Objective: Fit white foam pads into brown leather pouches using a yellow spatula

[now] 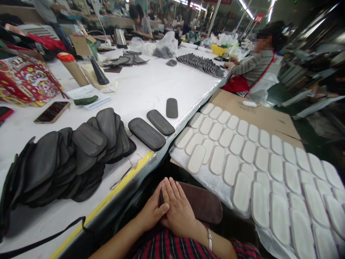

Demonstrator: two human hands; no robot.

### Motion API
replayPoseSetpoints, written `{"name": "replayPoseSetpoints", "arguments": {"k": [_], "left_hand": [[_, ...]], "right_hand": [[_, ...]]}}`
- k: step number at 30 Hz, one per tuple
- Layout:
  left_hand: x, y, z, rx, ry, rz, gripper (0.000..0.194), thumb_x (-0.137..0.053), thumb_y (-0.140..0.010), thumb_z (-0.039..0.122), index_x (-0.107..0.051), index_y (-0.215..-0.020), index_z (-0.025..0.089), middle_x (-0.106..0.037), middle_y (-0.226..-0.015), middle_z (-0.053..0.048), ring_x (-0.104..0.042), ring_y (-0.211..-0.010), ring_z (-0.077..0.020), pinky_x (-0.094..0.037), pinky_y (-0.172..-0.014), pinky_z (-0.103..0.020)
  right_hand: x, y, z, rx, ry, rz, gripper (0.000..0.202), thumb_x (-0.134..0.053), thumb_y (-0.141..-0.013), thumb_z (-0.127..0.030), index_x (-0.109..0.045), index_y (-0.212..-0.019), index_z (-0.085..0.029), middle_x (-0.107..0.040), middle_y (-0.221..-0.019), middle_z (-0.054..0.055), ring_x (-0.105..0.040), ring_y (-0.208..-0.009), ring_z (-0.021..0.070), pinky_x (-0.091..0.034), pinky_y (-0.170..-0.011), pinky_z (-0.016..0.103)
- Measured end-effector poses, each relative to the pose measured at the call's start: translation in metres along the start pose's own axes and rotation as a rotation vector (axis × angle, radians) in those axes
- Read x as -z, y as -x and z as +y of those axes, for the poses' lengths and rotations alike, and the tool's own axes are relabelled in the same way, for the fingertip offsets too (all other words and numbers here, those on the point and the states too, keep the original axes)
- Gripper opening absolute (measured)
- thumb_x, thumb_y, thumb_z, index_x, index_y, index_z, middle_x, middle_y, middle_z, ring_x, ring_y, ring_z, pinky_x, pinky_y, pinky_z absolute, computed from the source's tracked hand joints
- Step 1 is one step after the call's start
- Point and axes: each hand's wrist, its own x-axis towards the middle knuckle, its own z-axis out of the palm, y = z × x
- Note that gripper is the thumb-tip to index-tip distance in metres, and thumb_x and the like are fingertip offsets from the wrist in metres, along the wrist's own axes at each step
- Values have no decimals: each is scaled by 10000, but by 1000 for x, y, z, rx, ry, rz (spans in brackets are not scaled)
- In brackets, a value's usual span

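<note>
My right hand lies flat in front of me, its fingers straight and side by side, pressed against my left hand. My left hand is closed in, its thumb over the edge of the right hand and its other fingers mostly hidden. A dark edge shows between the two palms, but what it belongs to I cannot make out. From under the right hand a dark brown oblong board reaches out to the right; its left end is covered. On the table's near edge lie three dark grey oblong pads, the closest one left of my hands.
A large heap of dark pads covers the table's near left. To my right, rows of pale oblong pads lie on cardboard. Yellow tape edges the white table. A phone lies beyond the heap; a co-worker sits far right.
</note>
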Motion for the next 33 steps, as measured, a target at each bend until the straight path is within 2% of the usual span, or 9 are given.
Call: {"name": "replayPoseSetpoints", "arguments": {"k": [3,6,9,13,17,20,23,27,33], "left_hand": [[4,-3,17,77,-81,151,542,-373,-867,468,-345,-1319,172,-398,-1377,-125,-354,-1278,-233,-272,-1069,-405],[11,-9,38,136,-243,281,350,-473,-819,447,-518,-1060,196,-590,-1053,-75,-557,-984,-222,-440,-870,-379],[18,-17,51,186,-310,209,217,-545,-764,409,-536,-821,200,-563,-731,7,-553,-689,-170,-456,-667,-315],[22,-23,53,325,-119,85,185,-552,-730,354,-512,-795,185,-500,-604,56,-494,-523,-119,-419,-524,-253],[23,-24,52,454,55,38,255,-477,-767,424,-496,-704,177,-448,-509,76,-419,-395,-82,-350,-418,-212],[23,-24,52,485,77,37,365,-426,-785,510,-460,-621,186,-431,-479,75,-384,-352,-72,-299,-374,-202],[23,-26,52,406,-67,61,394,-449,-770,536,-467,-590,187,-442,-479,68,-400,-386,-84,-314,-408,-216],[25,-27,51,238,-291,64,320,-507,-752,441,-499,-566,182,-503,-540,38,-453,-537,-120,-350,-528,-243],[19,-20,42,223,-201,107,290,-466,-785,388,-396,-573,202,-397,-535,60,-385,-530,-110,-328,-519,-235]], "right_hand": [[18,12,9,36,-108,-43,897,-546,-735,-520,-212,-1398,-17,-142,-1479,162,-79,-1358,295,-210,-1096,430],[29,42,27,-120,-102,0,882,-552,-755,-482,-175,-1405,-19,-154,-1476,168,-89,-1360,281,-268,-1071,434],[26,77,46,-305,2,57,833,-520,-791,-486,-187,-1401,-27,-208,-1456,187,-139,-1350,293,-308,-1037,465],[11,102,57,-313,103,83,881,-527,-761,-572,-219,-1397,-45,-232,-1447,195,-182,-1334,328,-309,-1020,484],[7,91,50,-272,163,98,954,-537,-723,-638,-241,-1383,-15,-238,-1436,223,-182,-1329,344,-286,-1027,473],[9,73,43,-215,157,57,980,-566,-691,-654,-283,-1363,1,-238,-1433,233,-175,-1331,345,-250,-1048,461],[9,56,38,-169,121,14,1005,-576,-662,-678,-306,-1356,-4,-228,-1438,227,-169,-1334,338,-215,-1068,451],[8,43,31,-121,101,-18,1003,-596,-663,-654,-288,-1368,-11,-189,-1454,211,-138,-1342,331,-181,-1087,433],[8,23,17,-4,71,-13,953,-583,-703,-616,-275,-1374,-13,-172,-1464,188,-126,-1347,316,-182,-1091,432]]}}
